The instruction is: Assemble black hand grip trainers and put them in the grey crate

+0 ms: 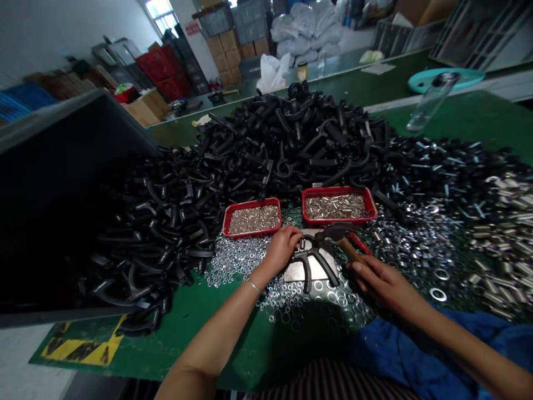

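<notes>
A black plier-shaped clamp with two ribbed handles (308, 268) lies on a metal plate (294, 272), its handles towards me. At its upper left my left hand (283, 249) is closed, the fingertips pinched beside a small coiled spring (302, 243); whatever is between them is too small to make out. My right hand (381, 280) is wrapped round the wooden handle of a hammer (351, 251), just right of the clamp. The hammer's head is hard to tell from the dark metal parts beside it. A red-handled tool (360, 243) lies close by.
Two red trays of small metal pins (255, 218) (339, 205) stand behind the plate. A big heap of black clamp parts (291, 139) rises beyond. Loose metal rings (237, 258) surround the plate. A dark crate (62, 139) is left; metal sleeves (499, 244) and a clear bottle (431, 103) are right.
</notes>
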`<state>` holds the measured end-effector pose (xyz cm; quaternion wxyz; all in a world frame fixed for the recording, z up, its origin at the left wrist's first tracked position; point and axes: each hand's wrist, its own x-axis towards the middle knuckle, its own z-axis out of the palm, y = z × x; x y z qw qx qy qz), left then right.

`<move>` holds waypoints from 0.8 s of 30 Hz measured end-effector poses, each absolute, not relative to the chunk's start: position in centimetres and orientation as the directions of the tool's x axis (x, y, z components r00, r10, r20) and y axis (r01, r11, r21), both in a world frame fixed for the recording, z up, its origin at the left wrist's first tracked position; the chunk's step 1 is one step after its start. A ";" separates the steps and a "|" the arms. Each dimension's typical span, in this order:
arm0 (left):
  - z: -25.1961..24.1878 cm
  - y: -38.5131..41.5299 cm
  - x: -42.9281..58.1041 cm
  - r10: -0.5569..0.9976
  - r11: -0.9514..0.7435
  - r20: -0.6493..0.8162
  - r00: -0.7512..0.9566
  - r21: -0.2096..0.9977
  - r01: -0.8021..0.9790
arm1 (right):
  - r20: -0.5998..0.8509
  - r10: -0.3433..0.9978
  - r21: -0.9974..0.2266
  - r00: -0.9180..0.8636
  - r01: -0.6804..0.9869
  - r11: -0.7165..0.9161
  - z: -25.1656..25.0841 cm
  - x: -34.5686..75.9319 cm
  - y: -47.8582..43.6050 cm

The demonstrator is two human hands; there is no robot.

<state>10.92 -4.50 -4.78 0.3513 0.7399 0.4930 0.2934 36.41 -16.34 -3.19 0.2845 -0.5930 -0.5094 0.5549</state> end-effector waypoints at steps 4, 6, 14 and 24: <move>-5.2 -4.2 11.2 0.925 -0.334 0.139 0.353 0.740 0.584 | -0.376 0.920 -0.905 -0.114 0.260 -0.338 -3.2 36.7 -16.4; -5.3 -4.2 11.3 0.918 -0.357 0.153 0.365 0.717 0.599 | -0.378 0.921 -0.903 -0.097 0.257 -0.343 -3.4 36.7 -16.3; -5.8 -4.4 11.5 0.915 -0.377 0.167 0.367 0.672 0.637 | -0.372 0.922 -0.903 -0.112 0.273 -0.331 -3.8 36.6 -16.2; -6.6 -4.9 11.8 0.828 -0.559 0.213 0.519 0.390 0.732 | -0.340 0.931 -0.901 -0.130 0.330 -0.283 -4.0 36.1 -16.3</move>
